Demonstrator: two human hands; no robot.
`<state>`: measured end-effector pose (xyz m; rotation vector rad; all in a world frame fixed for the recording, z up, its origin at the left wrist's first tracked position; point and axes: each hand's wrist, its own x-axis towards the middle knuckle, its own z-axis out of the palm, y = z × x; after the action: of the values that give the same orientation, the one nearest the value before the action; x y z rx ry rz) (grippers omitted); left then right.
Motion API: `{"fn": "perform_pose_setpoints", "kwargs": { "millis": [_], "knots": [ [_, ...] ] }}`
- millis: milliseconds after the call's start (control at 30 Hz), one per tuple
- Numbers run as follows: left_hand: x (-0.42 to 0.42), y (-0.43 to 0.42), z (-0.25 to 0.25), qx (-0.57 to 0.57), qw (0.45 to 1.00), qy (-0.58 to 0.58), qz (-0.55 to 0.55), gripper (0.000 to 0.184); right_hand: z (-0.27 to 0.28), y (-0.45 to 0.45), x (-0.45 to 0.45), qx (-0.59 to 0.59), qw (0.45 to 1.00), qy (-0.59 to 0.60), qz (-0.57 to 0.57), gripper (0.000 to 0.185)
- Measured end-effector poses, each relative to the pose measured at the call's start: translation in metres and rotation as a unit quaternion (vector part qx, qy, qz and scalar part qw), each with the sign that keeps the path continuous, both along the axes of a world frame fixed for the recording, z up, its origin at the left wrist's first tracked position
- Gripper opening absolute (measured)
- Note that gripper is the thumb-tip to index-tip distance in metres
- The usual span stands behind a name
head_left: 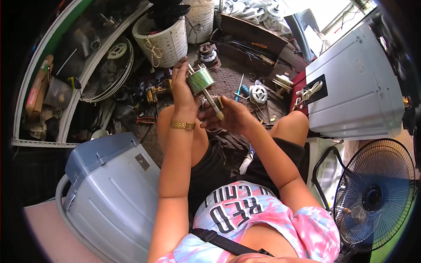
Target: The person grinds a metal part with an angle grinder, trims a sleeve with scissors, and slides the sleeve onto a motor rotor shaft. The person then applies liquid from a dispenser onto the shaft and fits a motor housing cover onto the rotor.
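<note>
My left hand (182, 85) is raised in front of me, its fingers closed round a motor part. This part has a shiny green cylindrical body (201, 80), pale pegs on its top end and a long metal shaft (213, 104) slanting down to the right. Beside the shaft's lower half, my right hand (234, 116) has curled fingers, with a small tan piece (220, 103) at its thumb and fingertips. What that piece is, I cannot make out. Some right fingers pass behind the shaft; whether they press on it is hidden.
On the floor ahead lie a yellow drill (153, 92), orange-handled pliers (145, 119), a blue screwdriver (239, 90) and a round motor (258, 94). Grey washing machine bodies (118, 188) flank me, with a black fan (372, 197) at right. White baskets (164, 44) stand behind.
</note>
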<state>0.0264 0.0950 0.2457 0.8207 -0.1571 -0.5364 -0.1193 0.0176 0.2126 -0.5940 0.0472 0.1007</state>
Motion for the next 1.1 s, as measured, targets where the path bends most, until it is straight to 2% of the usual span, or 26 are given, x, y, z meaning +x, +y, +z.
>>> {"fn": "perform_pose_setpoints", "kwargs": {
  "millis": [133,200,267,300,400,433,467,500,533,633,667,733,767,800,867,900,933,1000,1100],
  "knots": [
    [-0.005,-0.003,0.006,0.004,1.000,-0.026,0.014,0.027,0.009,0.000,0.000,-0.052,0.999,-0.010,0.002,0.047],
    [-0.002,-0.004,0.002,0.005,0.999,-0.029,0.023,0.027,0.018,0.004,0.000,-0.186,0.982,0.000,-0.024,0.039],
    [-0.001,-0.006,0.002,0.021,0.997,-0.042,0.061,0.026,0.024,0.016,-0.003,-0.421,0.902,0.026,-0.089,0.030],
    [-0.003,-0.007,0.002,0.030,0.995,-0.047,0.077,0.026,0.022,0.018,-0.001,-0.623,0.767,-0.012,-0.157,0.022],
    [0.002,-0.003,-0.001,-0.015,0.997,-0.065,0.025,0.028,0.020,0.024,0.000,-0.468,0.871,-0.021,-0.149,0.025],
    [0.008,0.003,-0.006,-0.049,0.997,0.002,-0.051,0.034,0.020,0.023,0.000,-0.344,0.933,-0.024,-0.098,0.025],
    [0.001,0.010,0.009,-0.089,0.988,0.050,-0.113,0.040,0.016,0.027,0.000,-0.252,0.965,0.004,-0.076,0.025],
    [0.004,0.013,0.010,-0.102,0.985,0.060,-0.127,0.040,0.011,0.030,0.001,-0.157,0.985,0.037,-0.060,0.028],
    [0.008,0.014,0.012,-0.118,0.981,0.067,-0.140,0.040,0.014,0.031,0.004,-0.134,0.988,0.056,-0.058,0.031],
    [0.014,0.011,0.005,0.047,0.992,0.112,0.021,0.036,0.008,0.009,0.024,0.026,0.999,0.015,0.037,0.034],
    [0.021,0.011,-0.004,0.091,0.983,0.147,0.061,0.035,-0.008,-0.001,0.031,0.033,0.999,0.015,0.009,0.034],
    [0.031,0.018,-0.018,0.068,0.971,0.217,0.081,0.034,-0.061,-0.030,0.047,0.222,0.975,0.017,0.006,0.035],
    [0.036,0.021,-0.019,0.054,0.963,0.249,0.093,0.034,-0.084,-0.047,0.057,0.014,0.991,0.093,-0.098,0.041],
    [0.037,0.023,-0.015,0.054,0.963,0.236,0.116,0.034,-0.106,-0.065,0.067,-0.195,0.947,0.160,-0.198,0.047],
    [0.031,0.024,-0.006,0.061,0.962,0.214,0.158,0.035,-0.157,-0.098,0.085,-0.343,0.859,0.240,-0.295,0.049],
    [0.035,0.024,-0.011,0.069,0.959,0.218,0.164,0.035,-0.205,-0.129,0.094,-0.540,0.733,0.314,-0.271,0.049],
    [0.034,0.026,-0.011,0.067,0.960,0.222,0.155,0.035,-0.205,-0.135,0.100,-0.704,0.561,0.368,-0.232,0.049],
    [0.030,0.026,-0.011,0.058,0.961,0.230,0.139,0.035,-0.210,-0.138,0.109,-0.638,0.669,0.272,-0.268,0.049],
    [0.028,0.020,-0.008,0.059,0.962,0.216,0.156,0.035,-0.123,-0.107,0.080,-0.507,0.794,0.134,-0.309,0.049]
  ]
}}
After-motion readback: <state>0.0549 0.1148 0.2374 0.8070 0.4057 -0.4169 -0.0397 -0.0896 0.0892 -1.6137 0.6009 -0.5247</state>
